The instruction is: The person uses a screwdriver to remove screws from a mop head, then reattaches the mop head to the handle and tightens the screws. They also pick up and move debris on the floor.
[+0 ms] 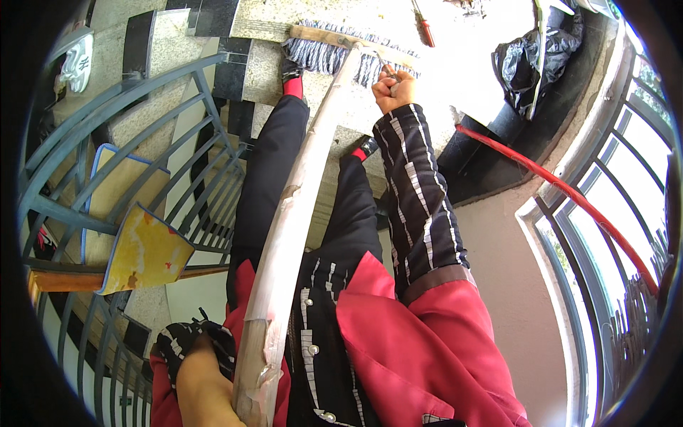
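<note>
A dust mop stretches away from me, its wooden handle partly wrapped in torn clear film. At its far end is a wooden head bar with blue-and-white yarn strands, lying on the speckled floor near my feet. My right hand is closed around a small thin metal piece beside the joint of handle and head; what exactly it is cannot be made out. My left hand is out of view; its bare forearm reaches the bottom edge alongside the near end of the handle.
A red-handled screwdriver lies beyond the mop. To the right are a black plastic bag and a broom with a red handle, near barred windows. At left, a metal stair railing carries a yellow mat; steps descend behind it.
</note>
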`<action>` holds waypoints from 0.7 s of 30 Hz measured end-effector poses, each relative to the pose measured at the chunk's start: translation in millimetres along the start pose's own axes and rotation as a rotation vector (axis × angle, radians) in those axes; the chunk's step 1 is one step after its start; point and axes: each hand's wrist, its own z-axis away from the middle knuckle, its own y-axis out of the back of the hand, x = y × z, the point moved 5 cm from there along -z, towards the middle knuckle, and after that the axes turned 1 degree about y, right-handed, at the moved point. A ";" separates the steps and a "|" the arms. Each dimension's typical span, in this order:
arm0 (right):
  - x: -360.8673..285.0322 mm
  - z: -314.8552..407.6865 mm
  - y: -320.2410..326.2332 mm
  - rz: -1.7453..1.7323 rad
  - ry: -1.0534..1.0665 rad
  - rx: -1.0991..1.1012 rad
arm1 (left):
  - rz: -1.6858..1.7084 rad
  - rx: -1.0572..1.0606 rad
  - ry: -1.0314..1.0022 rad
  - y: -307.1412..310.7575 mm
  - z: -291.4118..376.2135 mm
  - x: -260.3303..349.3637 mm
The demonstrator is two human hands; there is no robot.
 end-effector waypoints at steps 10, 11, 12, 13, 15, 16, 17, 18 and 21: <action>-9.3 11.3 -2.3 0.595 0.213 -0.001 | -0.022 -0.013 -0.004 4.4 5.4 0.2; -15.2 8.2 -4.4 0.659 0.231 0.025 | -0.033 -0.003 -0.002 5.3 4.8 -0.6; -20.1 5.5 -3.8 0.738 0.228 0.032 | -0.043 0.006 -0.001 5.4 3.8 -1.0; -25.6 0.2 -4.6 0.814 0.234 0.031 | -0.053 0.011 -0.004 5.7 2.6 -1.5; -33.0 -11.8 -0.3 0.995 0.328 0.080 | -0.012 -0.002 -0.008 7.3 0.9 -2.9; -34.7 -18.9 2.2 1.067 0.383 0.077 | 0.005 -0.006 -0.010 7.7 0.0 -3.6; -34.5 -25.9 5.9 1.139 0.436 0.075 | 0.009 -0.011 -0.011 7.7 -1.0 -4.0; -32.4 -32.8 5.5 1.276 0.573 0.130 | 0.013 -0.016 -0.011 7.5 -1.9 -4.3; -28.9 -43.1 13.9 1.486 0.736 0.215 | 0.008 -0.005 -0.014 8.2 -3.4 -5.0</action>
